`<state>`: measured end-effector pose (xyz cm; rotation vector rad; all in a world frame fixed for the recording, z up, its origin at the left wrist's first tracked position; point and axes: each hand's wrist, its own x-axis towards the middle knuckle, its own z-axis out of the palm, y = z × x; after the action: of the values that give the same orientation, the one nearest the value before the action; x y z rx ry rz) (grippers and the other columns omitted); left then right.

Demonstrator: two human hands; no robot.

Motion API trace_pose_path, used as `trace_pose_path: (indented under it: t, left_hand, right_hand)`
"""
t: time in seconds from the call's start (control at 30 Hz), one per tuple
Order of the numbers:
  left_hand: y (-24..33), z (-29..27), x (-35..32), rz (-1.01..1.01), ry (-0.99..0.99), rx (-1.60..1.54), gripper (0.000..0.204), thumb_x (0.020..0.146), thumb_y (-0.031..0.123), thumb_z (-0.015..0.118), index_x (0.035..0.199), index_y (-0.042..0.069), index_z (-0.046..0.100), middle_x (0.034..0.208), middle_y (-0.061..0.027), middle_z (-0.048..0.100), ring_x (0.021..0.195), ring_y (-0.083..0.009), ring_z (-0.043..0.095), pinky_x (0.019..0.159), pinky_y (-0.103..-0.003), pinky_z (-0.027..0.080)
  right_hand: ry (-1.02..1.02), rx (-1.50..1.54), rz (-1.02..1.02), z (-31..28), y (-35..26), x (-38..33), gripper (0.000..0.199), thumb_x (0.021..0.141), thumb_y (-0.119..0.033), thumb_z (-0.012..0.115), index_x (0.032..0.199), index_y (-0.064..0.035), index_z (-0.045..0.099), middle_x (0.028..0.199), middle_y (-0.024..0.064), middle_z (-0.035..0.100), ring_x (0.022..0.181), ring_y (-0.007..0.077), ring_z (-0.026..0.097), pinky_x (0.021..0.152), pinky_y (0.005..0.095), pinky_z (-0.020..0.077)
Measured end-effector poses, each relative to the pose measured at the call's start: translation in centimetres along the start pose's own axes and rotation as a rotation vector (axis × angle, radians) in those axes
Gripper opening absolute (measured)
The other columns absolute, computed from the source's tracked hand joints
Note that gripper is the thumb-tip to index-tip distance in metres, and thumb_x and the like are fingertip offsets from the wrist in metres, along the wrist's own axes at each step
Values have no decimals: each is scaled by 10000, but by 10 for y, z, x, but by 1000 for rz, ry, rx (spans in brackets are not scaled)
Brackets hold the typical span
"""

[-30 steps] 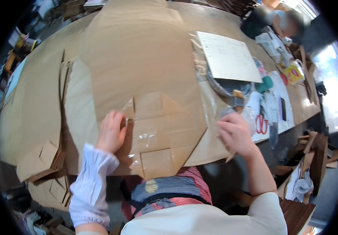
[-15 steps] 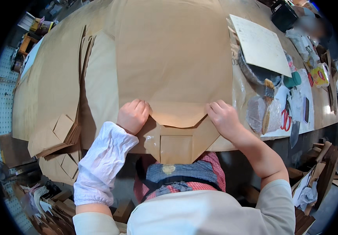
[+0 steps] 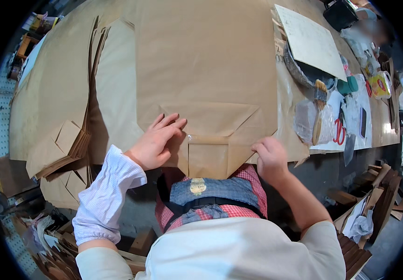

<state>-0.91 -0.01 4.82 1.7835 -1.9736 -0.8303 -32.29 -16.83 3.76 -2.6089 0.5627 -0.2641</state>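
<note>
A large brown paper bag (image 3: 206,60) lies lengthwise before me, its near end folded into a flat bottom. One flap (image 3: 206,116) of this bottom is folded down flat, and a rectangular panel (image 3: 208,156) shows at the edge nearest me. My left hand (image 3: 157,142) is open, fingers spread and resting on the left side of the fold. At the right slanted edge, my right hand (image 3: 270,158) is closed, with thumb and fingertips at the bag's border. Its curled fingers partly hide that contact.
A stack of folded brown paper bags (image 3: 59,149) stands at the left. On the right are a grey basin (image 3: 299,70) under a pale board (image 3: 309,37), a brush (image 3: 320,102), red-handled scissors (image 3: 339,130), a knife (image 3: 349,149) and a phone (image 3: 363,122). Cardboard offcuts (image 3: 383,200) lie below.
The flap that both hands held raised now lies flat on the bag. My left hand has let go and spread its fingers; my right hand has moved down along the right edge.
</note>
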Motion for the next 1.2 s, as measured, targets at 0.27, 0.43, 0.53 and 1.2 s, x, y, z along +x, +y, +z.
trace_pose_path:
  t: [0.27,0.43,0.53,1.2]
  left_hand:
    - [20,-11,-6,18,-74,70,399,645,79,692,1035,97,612,1511,-186,337,1410,-457,234,1127,-621,186]
    - [-4,4,-6,28,264,11,230,693,2,713,884,34,588,1282,-178,529,1215,-393,458,990,-448,399]
    - [1,6,18,-190,439,-206,161,763,30,712,739,4,554,925,-130,561,878,-298,524,765,-356,431]
    - [37,12,34,-190,461,422,432,761,296,658,1059,-16,629,1157,-182,608,1129,-351,544,973,-475,400]
  right_hand:
    - [280,21,-92,22,-21,1,326,619,2,658,945,-11,657,907,128,632,851,316,623,753,394,519]
    - [264,287,114,16,0,17,113,705,-38,731,794,-28,661,812,109,641,732,308,591,657,378,484]
    - [255,359,142,10,6,51,103,746,-57,736,761,-23,640,784,98,618,779,283,558,680,372,453]
    - [414,14,66,25,-30,68,374,774,-280,737,1041,-32,652,1049,145,666,978,319,640,824,399,525]
